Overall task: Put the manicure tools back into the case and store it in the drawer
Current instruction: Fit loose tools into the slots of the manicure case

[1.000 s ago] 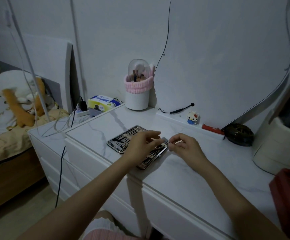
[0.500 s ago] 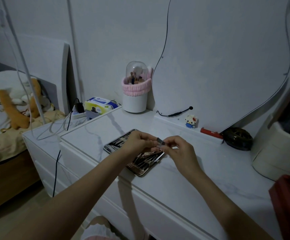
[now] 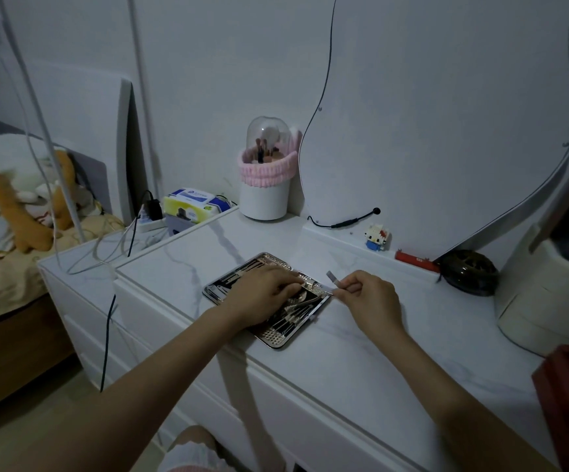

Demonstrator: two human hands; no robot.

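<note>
An open manicure case (image 3: 278, 330) with a shiny metallic rim lies flat on the white marble dresser top (image 3: 361, 356), several metal tools held in rows inside it. My left hand (image 3: 262, 291) rests over the middle of the case, fingertips pressing on the tools there. My right hand (image 3: 368, 296) is just right of the case, pinching a small flat metal manicure tool (image 3: 331, 277) whose tip points up and to the left. The dresser's drawer fronts (image 3: 310, 427) below are closed.
A white brush holder with a pink band (image 3: 265, 195) stands at the back by a curved mirror (image 3: 446, 114). A small toy figure (image 3: 376, 237), a red item (image 3: 412, 258), a dark round object (image 3: 468, 272) and a cream container (image 3: 545, 294) line the right. Wipes pack (image 3: 194, 206) and cables sit left.
My right hand has drawn the small tool a little to the right, away from my left hand. My left hand has settled lower onto the tools in the case.
</note>
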